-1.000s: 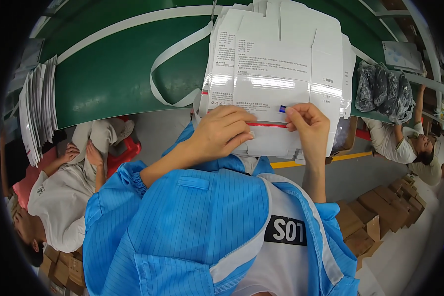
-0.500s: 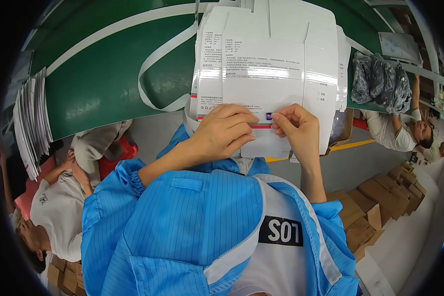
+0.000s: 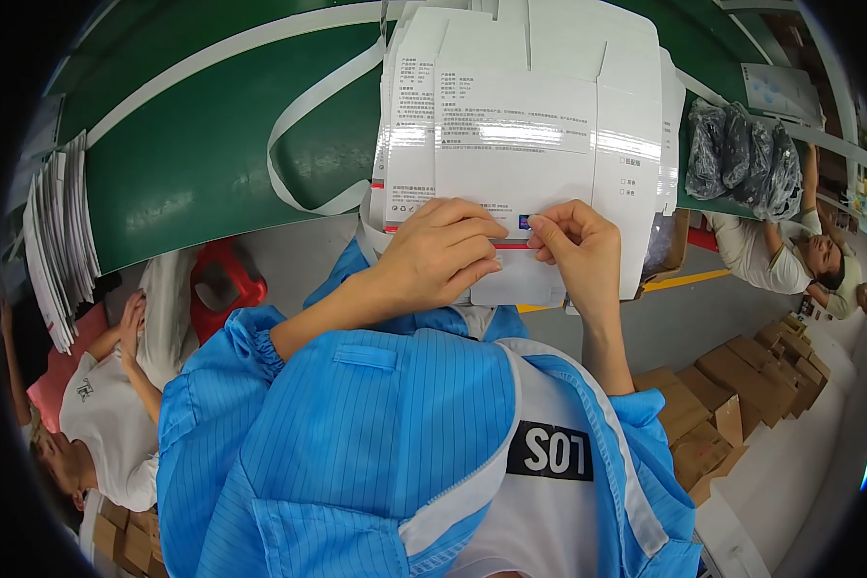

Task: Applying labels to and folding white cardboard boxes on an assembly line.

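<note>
A stack of flat white printed carton blanks (image 3: 520, 106) lies in front of me at the table edge, with a red stripe along the near side of the top one. Near that stripe is a small dark blue sticker (image 3: 524, 222). My right hand (image 3: 583, 246) pinches thumb and forefinger together at the sticker's right edge; whether it is fully pressed down I cannot tell. To the sticker's left, my left hand (image 3: 443, 252) rests on the top blank with fingers loosely stretched and its fingertips close to the sticker. Its palm side is hidden.
The green table (image 3: 193, 144) carries a looped white strap (image 3: 284, 173), and a pile of flat sheets (image 3: 58, 241) stands at its left end. Dark plastic-wrapped items (image 3: 742, 159) lie on the right. Brown cartons (image 3: 742, 385), a red stool (image 3: 226, 289) and other people are nearby.
My hands stay almost in place at the sticker. On the left, the seated person's legs have shifted away, showing more of the red stool.
</note>
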{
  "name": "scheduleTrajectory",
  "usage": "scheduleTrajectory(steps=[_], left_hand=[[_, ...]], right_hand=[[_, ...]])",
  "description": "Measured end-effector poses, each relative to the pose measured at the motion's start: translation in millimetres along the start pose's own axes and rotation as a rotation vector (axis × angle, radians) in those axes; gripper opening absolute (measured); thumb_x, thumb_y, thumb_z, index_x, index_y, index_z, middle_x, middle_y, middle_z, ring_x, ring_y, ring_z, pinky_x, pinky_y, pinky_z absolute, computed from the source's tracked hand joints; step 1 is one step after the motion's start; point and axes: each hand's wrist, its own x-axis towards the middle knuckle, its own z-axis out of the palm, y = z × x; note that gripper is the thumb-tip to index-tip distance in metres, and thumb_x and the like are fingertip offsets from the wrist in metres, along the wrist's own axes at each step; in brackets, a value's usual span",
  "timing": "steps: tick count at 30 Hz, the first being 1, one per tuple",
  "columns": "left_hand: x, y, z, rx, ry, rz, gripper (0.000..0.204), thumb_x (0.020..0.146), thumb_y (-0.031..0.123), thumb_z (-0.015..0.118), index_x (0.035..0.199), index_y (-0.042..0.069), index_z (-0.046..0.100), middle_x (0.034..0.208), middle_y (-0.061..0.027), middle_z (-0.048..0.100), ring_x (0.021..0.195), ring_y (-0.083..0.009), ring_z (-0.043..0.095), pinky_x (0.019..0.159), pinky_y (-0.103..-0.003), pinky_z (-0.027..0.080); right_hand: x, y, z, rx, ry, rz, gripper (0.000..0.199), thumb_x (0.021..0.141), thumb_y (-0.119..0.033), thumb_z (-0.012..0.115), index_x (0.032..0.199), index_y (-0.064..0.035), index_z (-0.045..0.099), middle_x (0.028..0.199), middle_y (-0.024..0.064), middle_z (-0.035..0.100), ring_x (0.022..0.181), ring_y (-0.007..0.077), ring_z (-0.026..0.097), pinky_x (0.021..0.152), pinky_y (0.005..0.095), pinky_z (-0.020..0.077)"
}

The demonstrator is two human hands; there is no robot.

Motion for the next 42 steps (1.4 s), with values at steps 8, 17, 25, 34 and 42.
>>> scheduleTrajectory(steps=[8, 17, 25, 34, 42], left_hand=[[3, 1, 2, 0.011, -0.009, 0.001, 0.014, 0.077, 0.016, 0.069, 0.082, 0.005, 0.063, 0.108, -0.004, 0.066, 0.101, -0.0231, 0.055, 0.086, -0.038, 0.042], [3, -1, 4, -0.009, -0.055, -0.036, 0.044, 0.077, 0.015, 0.071, 0.119, 0.006, 0.062, 0.093, -0.0051, 0.064, 0.101, -0.0237, 0.053, 0.088, -0.038, 0.039], [4, 1, 1, 0.011, -0.079, -0.025, 0.033, 0.076, 0.015, 0.071, 0.107, 0.006, 0.066, 0.101, -0.005, 0.065, 0.102, -0.0238, 0.053, 0.088, -0.038, 0.039], [-1, 4, 0, 0.067, -0.109, -0.005, 0.014, 0.078, 0.018, 0.068, 0.078, 0.006, 0.061, 0.121, -0.0025, 0.062, 0.104, -0.0228, 0.051, 0.089, -0.039, 0.039], [16, 13, 3, 0.099, -0.272, 0.005, 0.011, 0.078, 0.017, 0.068, 0.078, 0.008, 0.061, 0.13, -0.0033, 0.058, 0.108, -0.025, 0.049, 0.091, -0.04, 0.036]], right_hand=[[0, -2, 1, -0.036, 0.001, -0.003, 0.009, 0.086, -0.008, 0.066, 0.085, 0.001, 0.064, 0.068, 0.0047, 0.064, 0.059, 0.007, 0.058, 0.054, 0.0189, 0.0468], [1, -3, 3, -0.08, 0.012, -0.014, 0.009, 0.086, -0.006, 0.065, 0.084, 0.0024, 0.063, 0.067, 0.0057, 0.063, 0.059, 0.0079, 0.058, 0.053, 0.0197, 0.0478], [5, 3, 3, -0.312, 0.031, -0.143, 0.012, 0.082, -0.008, 0.068, 0.082, 0.0023, 0.061, 0.064, 0.0066, 0.062, 0.056, 0.0102, 0.059, 0.051, 0.023, 0.0475], [14, -20, -45, -0.971, 0.1, -0.113, 0.035, 0.07, -0.023, 0.08, 0.089, 0.0009, 0.063, 0.068, 0.0074, 0.062, 0.06, 0.0204, 0.06, 0.054, 0.0343, 0.0461], [16, 39, -89, -0.449, 0.606, -0.437, 0.047, 0.071, -0.02, 0.081, 0.11, -0.0007, 0.062, 0.1, 0.0087, 0.062, 0.089, 0.0168, 0.058, 0.075, 0.0299, 0.0468]])
